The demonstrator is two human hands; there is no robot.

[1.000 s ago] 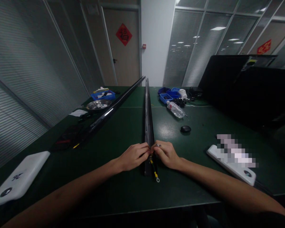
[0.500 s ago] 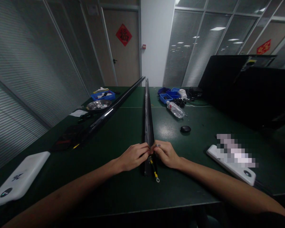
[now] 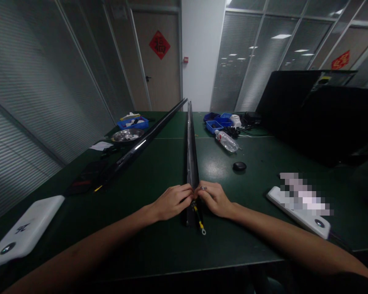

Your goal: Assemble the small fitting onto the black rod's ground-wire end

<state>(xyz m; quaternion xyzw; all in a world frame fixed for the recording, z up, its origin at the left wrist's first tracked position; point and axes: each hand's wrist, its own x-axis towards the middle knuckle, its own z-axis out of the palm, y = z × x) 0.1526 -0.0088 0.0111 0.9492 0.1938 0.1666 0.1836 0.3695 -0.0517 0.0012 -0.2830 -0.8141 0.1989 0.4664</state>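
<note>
A long black rail [image 3: 191, 151] lies along the middle of the dark green table [image 3: 159, 245], running away from me. Both my hands meet at its near end. My left hand [image 3: 171, 201] curls its fingers over the rail's left side. My right hand [image 3: 214, 199] is closed at the rail's right side, fingertips pinched where a yellow wire [image 3: 199, 222] with a ring terminal comes out of the rail's end. A ring shows on a right-hand finger. What the fingertips pinch is too small to make out.
A second black rail [image 3: 141, 143] lies slanted to the left. White flat devices sit at the near left [image 3: 21, 234] and right [image 3: 300, 214]. A water bottle [image 3: 227, 141], blue bins [image 3: 217, 121], a metal bowl [image 3: 127, 135] and a black round object [image 3: 239, 166] stand farther back. A large black panel [image 3: 319, 110] is at the right.
</note>
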